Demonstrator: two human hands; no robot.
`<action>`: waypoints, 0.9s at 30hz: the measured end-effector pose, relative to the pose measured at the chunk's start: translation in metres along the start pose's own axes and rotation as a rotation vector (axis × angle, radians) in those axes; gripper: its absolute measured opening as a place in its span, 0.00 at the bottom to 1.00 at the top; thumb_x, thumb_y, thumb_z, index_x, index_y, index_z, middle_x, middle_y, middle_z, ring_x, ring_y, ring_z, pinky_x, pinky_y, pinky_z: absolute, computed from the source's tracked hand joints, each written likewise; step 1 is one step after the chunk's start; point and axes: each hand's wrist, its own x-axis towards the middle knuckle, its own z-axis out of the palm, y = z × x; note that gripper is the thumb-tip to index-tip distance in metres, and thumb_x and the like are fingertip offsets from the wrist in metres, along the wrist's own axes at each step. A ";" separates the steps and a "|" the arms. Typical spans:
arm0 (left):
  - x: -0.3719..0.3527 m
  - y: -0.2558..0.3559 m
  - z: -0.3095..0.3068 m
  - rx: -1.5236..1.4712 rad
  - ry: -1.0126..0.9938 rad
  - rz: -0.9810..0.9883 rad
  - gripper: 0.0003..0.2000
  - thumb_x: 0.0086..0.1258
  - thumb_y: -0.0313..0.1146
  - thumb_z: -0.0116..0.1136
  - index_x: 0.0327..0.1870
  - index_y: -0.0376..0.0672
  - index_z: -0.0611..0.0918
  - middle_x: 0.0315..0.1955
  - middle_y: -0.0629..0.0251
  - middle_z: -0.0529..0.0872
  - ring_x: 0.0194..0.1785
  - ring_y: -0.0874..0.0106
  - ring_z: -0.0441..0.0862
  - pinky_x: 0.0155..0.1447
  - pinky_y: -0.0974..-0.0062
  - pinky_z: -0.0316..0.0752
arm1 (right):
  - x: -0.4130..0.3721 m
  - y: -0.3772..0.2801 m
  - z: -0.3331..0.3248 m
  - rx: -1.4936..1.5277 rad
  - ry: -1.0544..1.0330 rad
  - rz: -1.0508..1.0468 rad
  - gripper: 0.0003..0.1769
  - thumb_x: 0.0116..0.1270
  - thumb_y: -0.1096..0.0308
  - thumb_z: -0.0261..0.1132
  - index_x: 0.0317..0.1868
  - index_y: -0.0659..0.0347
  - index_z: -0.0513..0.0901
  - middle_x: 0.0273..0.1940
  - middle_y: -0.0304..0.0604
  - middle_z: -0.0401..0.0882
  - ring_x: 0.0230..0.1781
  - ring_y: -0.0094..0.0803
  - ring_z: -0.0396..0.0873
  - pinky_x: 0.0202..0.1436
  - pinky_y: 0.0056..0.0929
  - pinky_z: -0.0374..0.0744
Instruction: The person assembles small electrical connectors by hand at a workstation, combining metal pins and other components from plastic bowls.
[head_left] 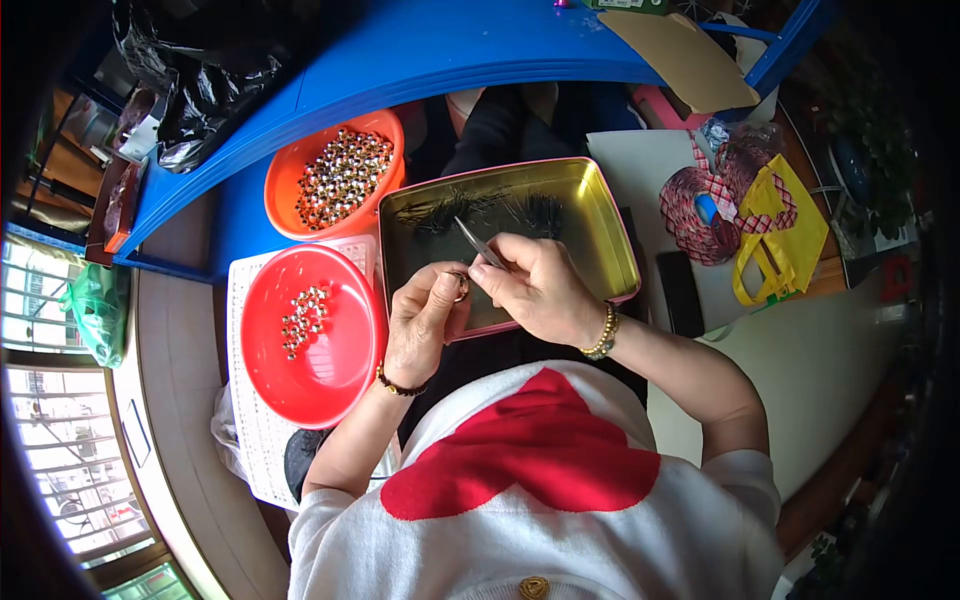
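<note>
My left hand (pixel 424 318) is closed, pinching a small shiny metal ball (pixel 461 287), bell-like in look, between thumb and fingers. Close beside it, my right hand (pixel 545 292) is closed around metal tweezers (pixel 480 244), whose tips point up and away from me. Both hands are over the near side of a gold-coloured rectangular tin (pixel 605 262) with a pink outer edge. Inside the tin lie two bunches of thin dark strands, a left bunch (pixel 435 214) and a right bunch (pixel 541 214).
To the left, a red bowl (pixel 270 365) holds a few shiny balls, and an orange bowl (pixel 283 190) holds many. A white perforated tray (pixel 250 440) lies under the red bowl. Checked ribbon rolls (pixel 690 215), a yellow bag (pixel 805 235) and a black phone-like object (pixel 680 293) are right.
</note>
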 end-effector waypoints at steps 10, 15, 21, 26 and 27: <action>0.002 -0.003 0.000 0.145 0.040 -0.015 0.11 0.72 0.39 0.52 0.40 0.40 0.80 0.21 0.79 0.74 0.21 0.89 0.62 0.23 0.89 0.54 | -0.003 -0.003 0.010 -0.314 0.104 -0.324 0.10 0.60 0.71 0.62 0.25 0.65 0.70 0.18 0.49 0.71 0.17 0.42 0.73 0.21 0.34 0.67; 0.010 0.003 0.004 0.077 0.155 -0.222 0.21 0.74 0.52 0.42 0.34 0.43 0.79 0.13 0.76 0.69 0.13 0.84 0.60 0.16 0.85 0.50 | 0.003 -0.013 -0.005 -0.122 0.007 -0.140 0.08 0.63 0.69 0.61 0.33 0.66 0.79 0.16 0.37 0.68 0.17 0.18 0.68 0.21 0.24 0.65; 0.023 0.015 -0.010 -0.036 0.116 -0.465 0.26 0.73 0.58 0.34 0.38 0.42 0.75 0.18 0.73 0.68 0.16 0.80 0.61 0.19 0.83 0.52 | 0.006 0.022 -0.055 -0.341 0.113 0.094 0.07 0.64 0.71 0.59 0.38 0.65 0.79 0.21 0.27 0.69 0.20 0.10 0.61 0.22 0.17 0.63; 0.029 0.015 -0.010 -0.089 0.087 -0.520 0.24 0.73 0.57 0.36 0.38 0.43 0.76 0.19 0.73 0.69 0.18 0.79 0.63 0.19 0.82 0.52 | 0.000 0.036 -0.060 -0.610 -0.084 -0.049 0.08 0.57 0.67 0.62 0.30 0.64 0.76 0.24 0.51 0.77 0.28 0.50 0.78 0.33 0.44 0.74; 0.030 0.015 -0.011 -0.105 0.092 -0.525 0.24 0.73 0.56 0.36 0.38 0.43 0.76 0.19 0.74 0.69 0.18 0.79 0.63 0.19 0.82 0.52 | 0.000 0.043 -0.059 -0.658 -0.092 -0.054 0.08 0.57 0.66 0.62 0.30 0.64 0.75 0.25 0.51 0.78 0.29 0.50 0.78 0.34 0.44 0.74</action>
